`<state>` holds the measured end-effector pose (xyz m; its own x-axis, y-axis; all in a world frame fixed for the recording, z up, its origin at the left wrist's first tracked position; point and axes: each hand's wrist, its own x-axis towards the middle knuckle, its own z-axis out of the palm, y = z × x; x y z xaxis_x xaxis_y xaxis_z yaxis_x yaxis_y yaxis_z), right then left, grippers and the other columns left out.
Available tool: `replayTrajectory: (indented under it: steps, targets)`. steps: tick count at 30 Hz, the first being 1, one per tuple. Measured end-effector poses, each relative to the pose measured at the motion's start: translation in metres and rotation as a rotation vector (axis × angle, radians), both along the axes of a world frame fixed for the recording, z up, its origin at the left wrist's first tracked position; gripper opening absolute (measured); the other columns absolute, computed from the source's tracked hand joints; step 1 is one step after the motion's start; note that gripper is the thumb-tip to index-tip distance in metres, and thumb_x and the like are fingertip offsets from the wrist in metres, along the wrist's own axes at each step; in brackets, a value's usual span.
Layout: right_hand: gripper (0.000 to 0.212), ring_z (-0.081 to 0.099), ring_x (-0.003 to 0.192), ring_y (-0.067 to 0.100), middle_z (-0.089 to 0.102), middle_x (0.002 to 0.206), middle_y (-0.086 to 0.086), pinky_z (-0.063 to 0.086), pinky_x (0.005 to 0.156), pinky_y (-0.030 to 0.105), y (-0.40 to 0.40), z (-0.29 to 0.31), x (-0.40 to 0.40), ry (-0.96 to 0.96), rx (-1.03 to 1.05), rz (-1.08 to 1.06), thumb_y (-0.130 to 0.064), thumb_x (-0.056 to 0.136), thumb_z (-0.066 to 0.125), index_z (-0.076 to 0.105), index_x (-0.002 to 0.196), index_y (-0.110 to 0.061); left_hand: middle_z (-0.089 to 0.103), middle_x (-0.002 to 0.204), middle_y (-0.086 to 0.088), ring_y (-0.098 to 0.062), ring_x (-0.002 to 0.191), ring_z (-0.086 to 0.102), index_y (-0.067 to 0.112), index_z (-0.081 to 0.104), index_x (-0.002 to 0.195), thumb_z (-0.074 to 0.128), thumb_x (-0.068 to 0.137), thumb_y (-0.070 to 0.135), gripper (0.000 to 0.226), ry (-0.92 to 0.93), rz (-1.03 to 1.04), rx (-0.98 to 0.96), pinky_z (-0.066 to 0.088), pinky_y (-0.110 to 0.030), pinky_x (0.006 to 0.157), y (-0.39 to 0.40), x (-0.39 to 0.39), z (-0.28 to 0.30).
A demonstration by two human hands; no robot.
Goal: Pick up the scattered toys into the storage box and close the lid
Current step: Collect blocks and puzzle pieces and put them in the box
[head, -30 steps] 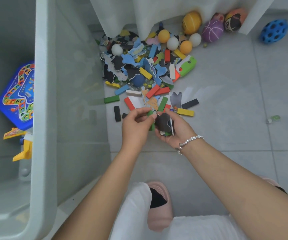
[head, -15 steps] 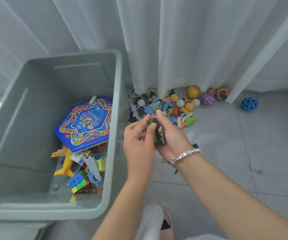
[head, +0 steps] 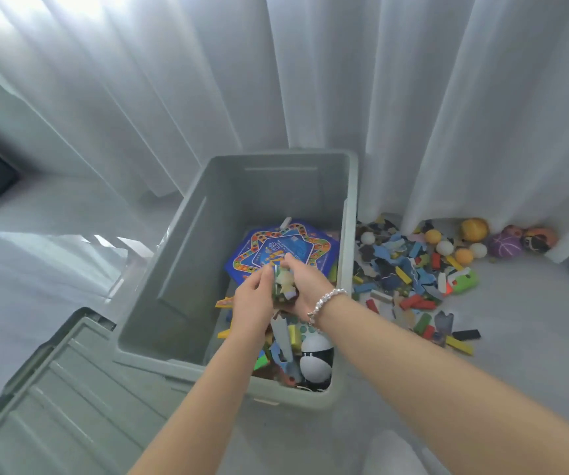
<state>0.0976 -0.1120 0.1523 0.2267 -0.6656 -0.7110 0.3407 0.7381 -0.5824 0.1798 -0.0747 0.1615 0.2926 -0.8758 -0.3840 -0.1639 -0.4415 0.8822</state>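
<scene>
Since half a second ago, both hands have carried the handful of puzzle pieces (head: pixel 284 286) from beside the box to over its open top. We see the left hand (head: pixel 254 301) and the right hand (head: pixel 305 286) pressed together around that bundle, each grip curled on it, above the blue game board (head: pixel 313 250) that lies inside the storage box (head: pixel 180 282) against its right wall. Below the hands, near the box's near right corner, sits a black and white egg-shaped toy (head: pixel 315 363) among loose pieces. The lid (head: pixel 70 395) lies on the floor against the box's near left corner. The scattered toys (head: pixel 409 279) remain on the floor just right of the box, with balls (head: pixel 473 229) along the foot of the curtain (head: pixel 310 80).
</scene>
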Motion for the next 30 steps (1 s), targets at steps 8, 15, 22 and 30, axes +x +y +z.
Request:
replayTrajectory:
  steps: [8,15,22,30]
  targets:
    - [0.054,0.031,0.136,0.034,0.028,0.151,0.005,0.040,0.098,0.053,0.012,-0.017,-0.002,0.145,0.017,0.215,-0.048,0.096,0.035,0.033,0.143,-0.023,0.057,0.113,0.012,-0.014,0.118,0.048,0.015,0.052,0.131,0.037,0.100,0.035,0.040,-0.112,-0.006,0.088,0.036,-0.029,0.092,0.007,0.008,-0.019]
    - [0.027,0.063,0.097,0.018,0.061,0.100,0.001,0.056,0.082,0.036,0.042,0.014,-0.061,0.395,-0.426,0.039,-0.028,0.097,0.040,0.058,0.110,-0.013,0.062,0.107,0.007,-0.008,0.103,0.055,0.018,0.061,0.113,0.041,0.099,0.031,0.027,-0.125,-0.071,-0.153,0.040,-0.017,0.077,0.019,-0.035,-0.007]
    - [0.018,0.063,0.084,0.019,0.065,0.087,-0.001,0.055,0.078,0.041,0.081,-0.011,-0.160,0.753,-0.503,-0.040,-0.034,0.095,0.044,0.058,0.095,-0.022,0.054,0.105,0.015,-0.003,0.106,0.036,0.028,0.060,0.108,0.042,0.097,0.030,0.021,-0.497,-0.250,-0.294,0.027,-0.027,0.093,0.030,-0.126,-0.015]
    - [0.017,0.057,0.084,0.014,0.061,0.093,-0.003,0.038,0.067,0.023,0.092,-0.103,-0.242,0.892,-0.276,-0.029,-0.031,0.095,0.045,0.057,0.096,-0.019,0.050,0.104,0.012,-0.012,0.114,0.043,0.027,0.056,0.108,0.040,0.098,0.028,0.020,-0.446,-0.453,-0.152,0.022,-0.031,0.102,0.026,-0.214,-0.086]
